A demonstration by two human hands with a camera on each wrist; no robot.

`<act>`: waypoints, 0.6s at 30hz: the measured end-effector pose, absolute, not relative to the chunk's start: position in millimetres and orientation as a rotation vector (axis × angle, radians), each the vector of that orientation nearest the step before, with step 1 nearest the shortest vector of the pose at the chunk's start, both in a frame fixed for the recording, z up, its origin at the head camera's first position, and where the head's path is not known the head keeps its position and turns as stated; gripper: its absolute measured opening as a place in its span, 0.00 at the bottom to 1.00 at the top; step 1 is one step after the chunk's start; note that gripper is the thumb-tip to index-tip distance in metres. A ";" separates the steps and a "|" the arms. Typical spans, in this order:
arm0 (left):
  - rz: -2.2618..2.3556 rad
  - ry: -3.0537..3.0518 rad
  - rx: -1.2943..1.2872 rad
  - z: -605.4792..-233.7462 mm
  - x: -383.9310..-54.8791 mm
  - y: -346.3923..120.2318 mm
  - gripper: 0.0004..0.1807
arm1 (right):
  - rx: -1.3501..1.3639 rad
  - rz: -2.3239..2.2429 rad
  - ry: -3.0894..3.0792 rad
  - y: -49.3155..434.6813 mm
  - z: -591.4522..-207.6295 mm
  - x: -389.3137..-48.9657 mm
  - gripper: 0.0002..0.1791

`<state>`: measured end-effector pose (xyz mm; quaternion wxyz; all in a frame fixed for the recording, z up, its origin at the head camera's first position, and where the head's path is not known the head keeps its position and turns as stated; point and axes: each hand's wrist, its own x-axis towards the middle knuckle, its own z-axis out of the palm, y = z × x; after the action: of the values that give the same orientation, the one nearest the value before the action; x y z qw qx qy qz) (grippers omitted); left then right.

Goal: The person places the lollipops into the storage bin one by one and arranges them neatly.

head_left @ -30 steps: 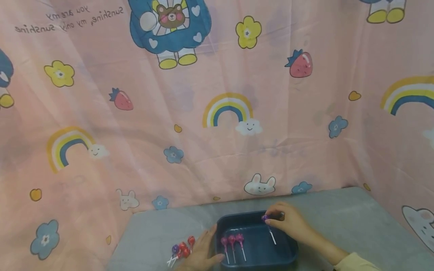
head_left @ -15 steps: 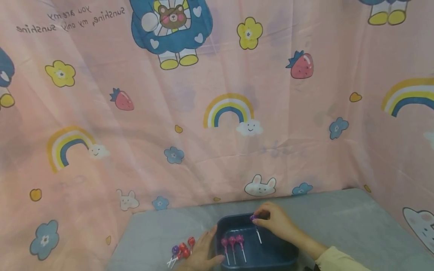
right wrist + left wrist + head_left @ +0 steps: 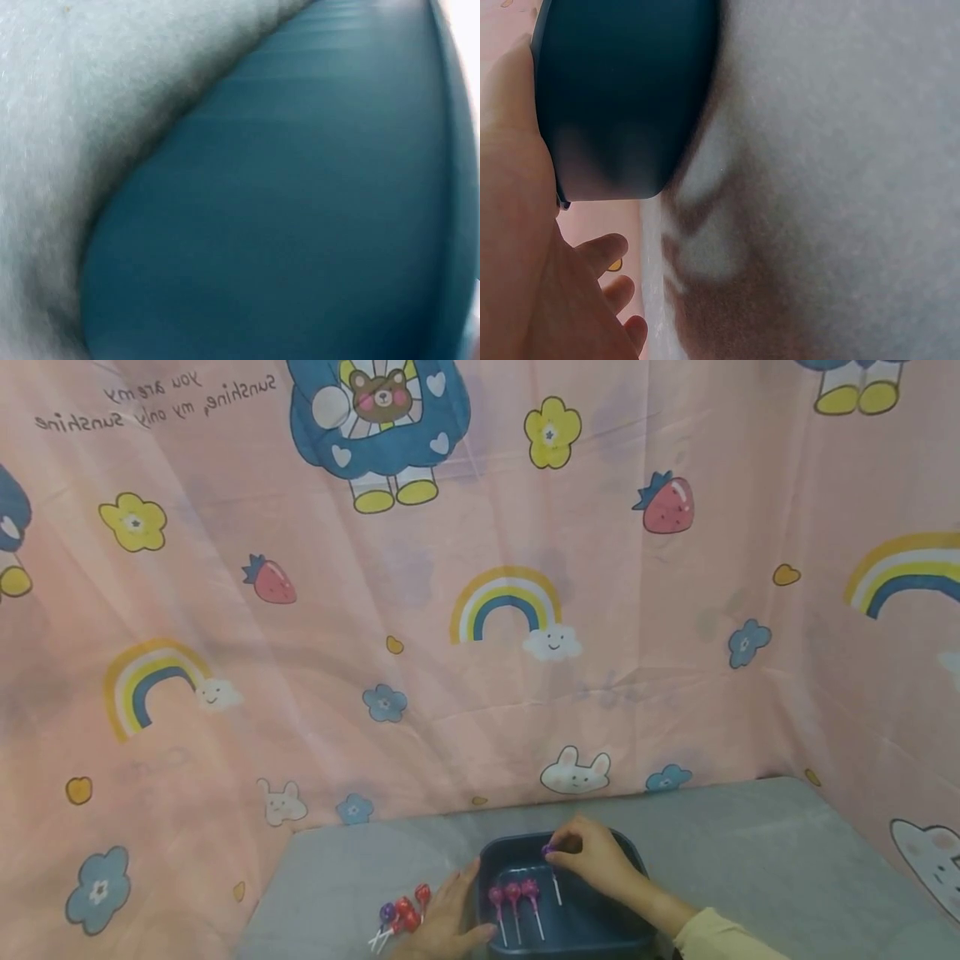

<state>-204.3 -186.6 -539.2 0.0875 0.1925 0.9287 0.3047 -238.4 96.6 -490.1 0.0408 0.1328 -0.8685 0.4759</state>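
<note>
My right hand [image 3: 596, 857] pinches a purple lollipop [image 3: 547, 851] by its head between thumb and fingers, over the dark blue tray [image 3: 592, 917]. The white stick points down toward the tray floor; whether it touches cannot be told. Left of it, three pink lollipops [image 3: 513, 891] lie side by side in the tray, sticks toward the near side. My left hand [image 3: 444, 917] rests against the tray's left side with its fingers extended. In the left wrist view, that hand [image 3: 525, 247] touches the rim. Only the tray's outer wall [image 3: 285, 210] fills the right wrist view.
A small bunch of red and purple lollipops [image 3: 405, 910] lies on the grey tabletop [image 3: 330, 868], left of my left hand and partly behind it. A pink printed cloth [image 3: 480, 718] hangs behind the table and along its right side.
My right hand has moved left with the purple lollipop, from the tray's back right toward the three pink ones, and slightly lower. My left hand has stayed still.
</note>
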 end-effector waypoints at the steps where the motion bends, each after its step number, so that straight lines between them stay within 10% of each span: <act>1: 0.910 2.764 0.568 -539.0 -203.9 -186.8 0.46 | 0.391 1.459 -2.661 95.2 -491.7 -238.1 0.11; 18: 0.914 2.748 0.582 -543.1 -206.3 -188.4 0.46 | 0.325 1.397 -2.687 88.9 -528.7 -240.5 0.09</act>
<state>-206.3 -188.4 -543.1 0.0936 0.1963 0.9262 0.3081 -240.5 88.9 -528.7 0.0476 0.1065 -0.8812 0.4582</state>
